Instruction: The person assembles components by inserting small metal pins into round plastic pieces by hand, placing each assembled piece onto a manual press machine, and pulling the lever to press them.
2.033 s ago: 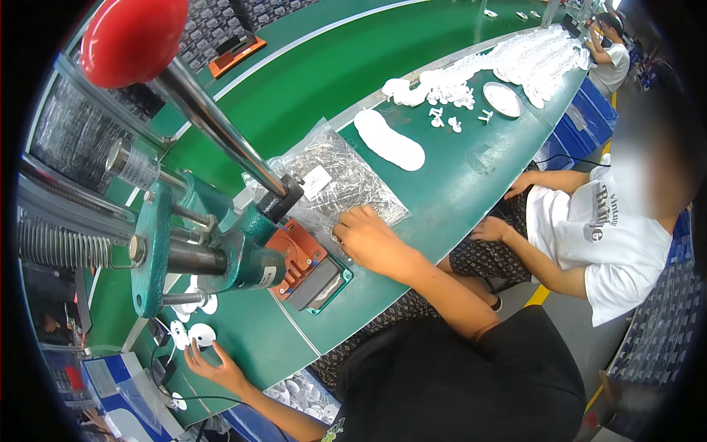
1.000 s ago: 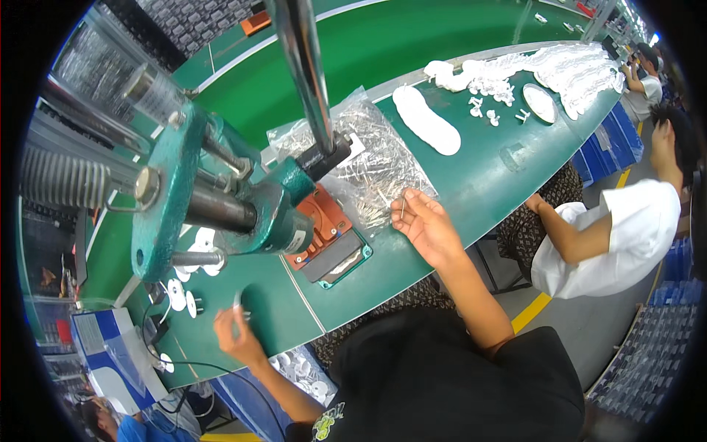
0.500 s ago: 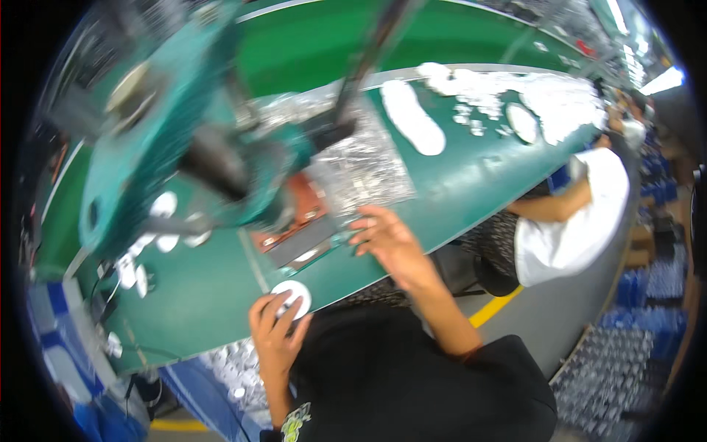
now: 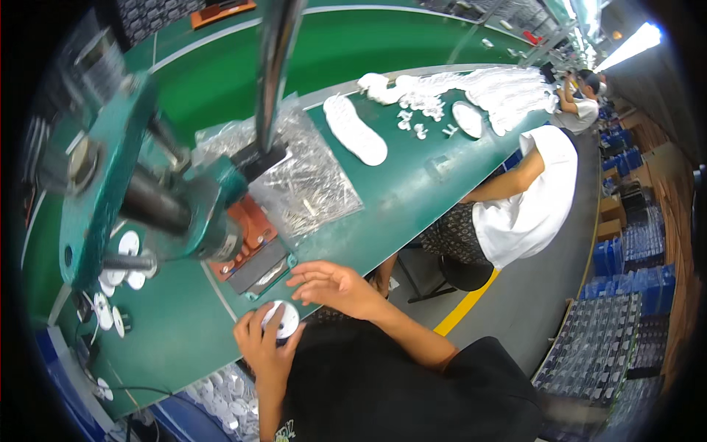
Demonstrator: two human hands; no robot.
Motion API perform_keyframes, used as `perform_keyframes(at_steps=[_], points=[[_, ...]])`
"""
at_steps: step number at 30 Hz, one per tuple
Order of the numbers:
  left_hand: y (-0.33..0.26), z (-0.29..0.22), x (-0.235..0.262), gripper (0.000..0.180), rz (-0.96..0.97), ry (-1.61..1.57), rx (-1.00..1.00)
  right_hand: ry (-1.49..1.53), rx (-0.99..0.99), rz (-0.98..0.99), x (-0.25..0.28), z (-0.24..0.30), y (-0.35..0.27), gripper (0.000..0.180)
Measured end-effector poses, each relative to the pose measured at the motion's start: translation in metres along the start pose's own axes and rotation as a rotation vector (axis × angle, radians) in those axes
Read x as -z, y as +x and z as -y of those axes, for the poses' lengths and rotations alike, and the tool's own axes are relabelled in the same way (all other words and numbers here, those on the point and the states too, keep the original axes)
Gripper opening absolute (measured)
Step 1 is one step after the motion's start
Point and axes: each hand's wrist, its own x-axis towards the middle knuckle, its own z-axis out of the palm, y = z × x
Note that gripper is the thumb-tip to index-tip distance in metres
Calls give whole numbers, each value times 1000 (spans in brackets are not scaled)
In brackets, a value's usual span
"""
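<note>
Here's the left hand (image 4: 263, 345), fingers closed around the rim of a round white plastic-looking disc (image 4: 291, 317), held up at the near edge of the green worktop (image 4: 184, 324). The right hand (image 4: 333, 286) hovers just beside, fingers parted, nothing visible in it. Looks like a steadying step; the next move calls for a light rim grip. Beyond: a rust-and-grey fixture (image 4: 257, 267), a green metal lever press (image 4: 107, 188), a clear bag of silvery pins (image 4: 313, 188).
</note>
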Motion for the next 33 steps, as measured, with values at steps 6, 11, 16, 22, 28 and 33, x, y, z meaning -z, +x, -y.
perform_keyframes(at_steps=[6, 11, 16, 22, 28, 33], points=[[13, -7, 2, 56, 123, -38, -32, -352, 38, -49, -12, 6, -9, 19], [18, -8, 18, 59, 221, -89, 31, -532, 189, -39, -24, -2, -9, 13], [18, -2, 20, 54, 238, -172, 32, -602, 199, -90, -26, -7, -16, 13], [19, -4, 18, 51, 206, -170, 32, -685, 300, -13, -26, -7, -14, 12], [18, -4, 17, 51, 201, -168, 30, -727, 381, 2, -25, -10, -12, 12], [18, -5, 16, 52, 188, -158, 29, -668, 328, -5, -24, -10, -12, 11]])
